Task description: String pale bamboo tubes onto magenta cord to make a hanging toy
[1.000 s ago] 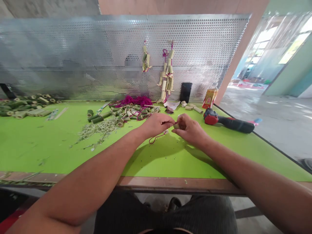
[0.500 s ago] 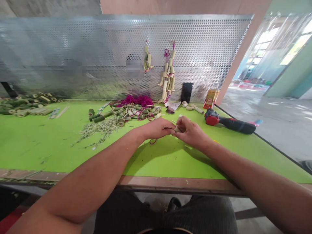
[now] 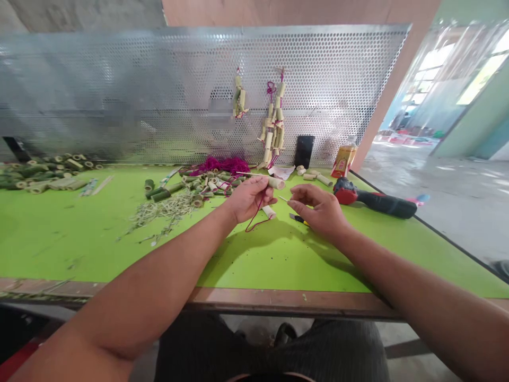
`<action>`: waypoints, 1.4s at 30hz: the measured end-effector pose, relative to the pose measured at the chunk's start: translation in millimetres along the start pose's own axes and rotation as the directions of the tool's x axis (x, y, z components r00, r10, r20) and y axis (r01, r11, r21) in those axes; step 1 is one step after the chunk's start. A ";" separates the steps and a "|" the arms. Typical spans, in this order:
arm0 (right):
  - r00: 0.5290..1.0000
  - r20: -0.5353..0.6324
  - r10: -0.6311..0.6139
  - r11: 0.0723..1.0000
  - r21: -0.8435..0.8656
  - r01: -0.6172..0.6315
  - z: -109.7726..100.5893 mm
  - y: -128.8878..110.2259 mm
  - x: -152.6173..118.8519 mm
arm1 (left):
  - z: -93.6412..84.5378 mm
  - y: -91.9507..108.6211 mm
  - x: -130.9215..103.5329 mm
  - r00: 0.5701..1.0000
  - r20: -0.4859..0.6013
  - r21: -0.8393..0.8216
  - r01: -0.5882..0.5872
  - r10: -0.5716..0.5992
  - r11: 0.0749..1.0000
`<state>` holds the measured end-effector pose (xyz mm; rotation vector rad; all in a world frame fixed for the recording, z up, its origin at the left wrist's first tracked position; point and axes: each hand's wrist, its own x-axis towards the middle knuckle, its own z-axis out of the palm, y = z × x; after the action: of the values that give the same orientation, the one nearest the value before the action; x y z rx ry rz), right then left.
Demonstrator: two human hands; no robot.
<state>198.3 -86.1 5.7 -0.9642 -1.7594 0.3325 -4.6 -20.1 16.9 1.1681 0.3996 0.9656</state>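
My left hand (image 3: 249,199) grips a short pale bamboo tube (image 3: 277,183), its open end facing right. Purple string (image 3: 257,223) loops down from these fingers. Just below them is a second pale bamboo tube (image 3: 269,212); I cannot tell whether it hangs or rests on the table. My right hand (image 3: 320,209), apart from the left, pinches a thin pale stick (image 3: 283,198) between thumb and finger. Beneath that hand a utility knife (image 3: 298,218) lies partly hidden on the green tabletop (image 3: 254,270).
Bamboo pieces (image 3: 191,185), shavings (image 3: 161,212) and a purple string heap (image 3: 220,165) lie left of centre. More tubes (image 3: 43,178) are far left. Strung bamboo figures (image 3: 269,139) hang on the perforated panel (image 3: 167,106). A phone (image 3: 304,152), bottle (image 3: 344,158) and power tool (image 3: 374,201) stand or lie right.
My hands have moved apart. The left has turned and shifted slightly left with the tube, while the right has drawn away with the thin stick. The knife and second tube now show.
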 end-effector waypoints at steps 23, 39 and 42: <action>0.960 -0.129 -0.247 0.956 -0.191 0.221 -2.4 -17.6 -3.3 | 17.5 -2.1 -7.3 0.997 0.035 -0.116 0.065 -0.062 0.991; 0.992 0.012 0.127 0.931 -0.347 -0.115 -22.4 -11.2 12.8 | -0.7 -7.5 2.0 0.988 0.000 0.287 -0.147 0.153 0.947; 0.895 0.260 0.363 0.768 -0.628 -0.129 -48.4 -3.5 21.9 | -3.9 -3.3 4.1 0.986 -0.099 0.088 -0.124 0.133 0.988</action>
<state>237.0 -82.7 42.1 -1.6997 -2.1376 0.1198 -3.7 -14.7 13.2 1.2320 0.4550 1.1352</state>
